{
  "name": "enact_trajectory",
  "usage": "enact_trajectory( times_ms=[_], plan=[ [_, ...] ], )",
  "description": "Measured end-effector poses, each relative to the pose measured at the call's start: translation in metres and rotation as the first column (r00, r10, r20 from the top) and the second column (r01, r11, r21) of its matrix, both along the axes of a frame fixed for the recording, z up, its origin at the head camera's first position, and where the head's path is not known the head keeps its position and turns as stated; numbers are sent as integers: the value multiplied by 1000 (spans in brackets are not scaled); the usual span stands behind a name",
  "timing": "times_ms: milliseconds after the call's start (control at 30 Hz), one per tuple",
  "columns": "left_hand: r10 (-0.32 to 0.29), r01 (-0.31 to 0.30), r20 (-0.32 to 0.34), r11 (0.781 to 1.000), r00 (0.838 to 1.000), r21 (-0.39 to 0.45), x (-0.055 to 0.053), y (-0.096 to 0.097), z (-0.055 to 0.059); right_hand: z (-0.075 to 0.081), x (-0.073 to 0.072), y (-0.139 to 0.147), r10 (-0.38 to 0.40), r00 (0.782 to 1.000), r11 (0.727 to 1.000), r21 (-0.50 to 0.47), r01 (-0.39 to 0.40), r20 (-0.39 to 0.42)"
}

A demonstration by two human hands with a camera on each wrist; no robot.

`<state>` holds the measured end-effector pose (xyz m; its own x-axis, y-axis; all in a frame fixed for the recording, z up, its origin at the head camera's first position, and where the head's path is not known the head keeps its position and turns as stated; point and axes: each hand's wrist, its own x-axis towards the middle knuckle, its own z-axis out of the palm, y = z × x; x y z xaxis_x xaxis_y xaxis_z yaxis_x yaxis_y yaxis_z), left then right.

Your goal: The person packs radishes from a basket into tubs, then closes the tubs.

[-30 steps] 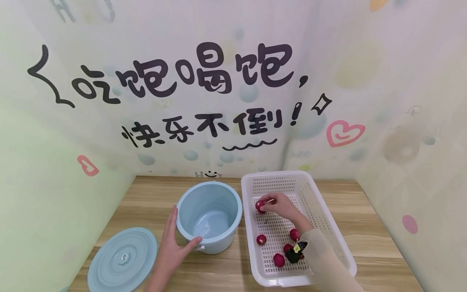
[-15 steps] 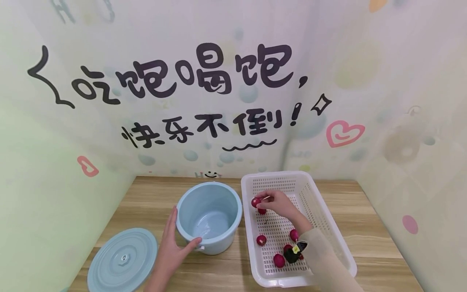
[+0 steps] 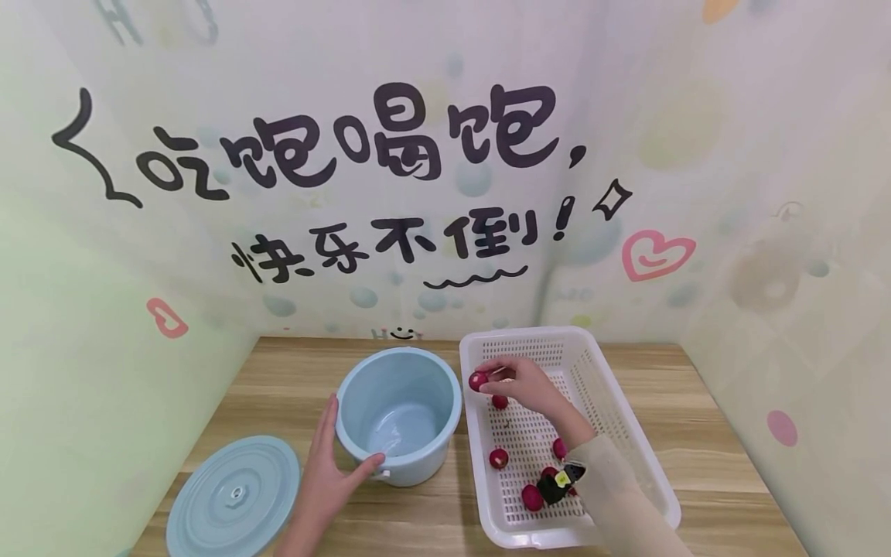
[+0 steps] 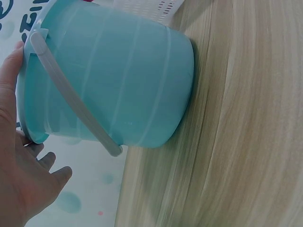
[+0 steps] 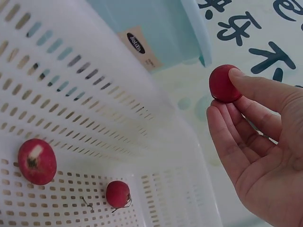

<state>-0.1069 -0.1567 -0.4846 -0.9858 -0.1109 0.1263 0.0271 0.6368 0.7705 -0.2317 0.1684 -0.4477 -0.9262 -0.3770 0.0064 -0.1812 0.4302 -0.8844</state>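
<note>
My right hand (image 3: pixel 524 384) pinches a red radish (image 3: pixel 478 381) between thumb and fingertips, above the left rim of a white perforated basket (image 3: pixel 475 441). In the right wrist view, that radish (image 5: pixel 224 85) is above the basket's rim, apart from it. Several more radishes (image 3: pixel 498 459) lie on the basket floor, some partly behind the sleeve and wrist strap. My left hand (image 3: pixel 332 472) rests against the rim of a light blue bucket (image 3: pixel 418 464), thumb at the front and fingers along the left side. In the left wrist view, the hand's (image 4: pixel 23 175) fingers are spread, several clear of the bucket.
A round blue lid (image 3: pixel 233 495) lies flat on the wooden table (image 3: pixel 390 518) left of the bucket. The bucket's grey handle (image 4: pixel 75 101) hangs down its side. Basket and bucket stand close together. Behind them rises a printed wall (image 3: pixel 390 294).
My right hand has lifted the radish and moved it left and up, from inside the basket to above its left rim. Another radish beneath is now uncovered. My left hand stays at the bucket.
</note>
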Motion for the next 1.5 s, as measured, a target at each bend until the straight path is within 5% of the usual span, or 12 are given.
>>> enact_trajectory(
  times_ms=[633, 1500],
  plan=[
    [-4, 4, -17, 1000, 1000, 6, 2, -1, 0, 21, 10, -16, 56, 998, 998, -40, -57, -27],
    [-4, 4, -34, 1000, 999, 12, 0, 0, -3, 22, 12, -28, 123, 992, 990, -71, -125, -33]
  ],
)
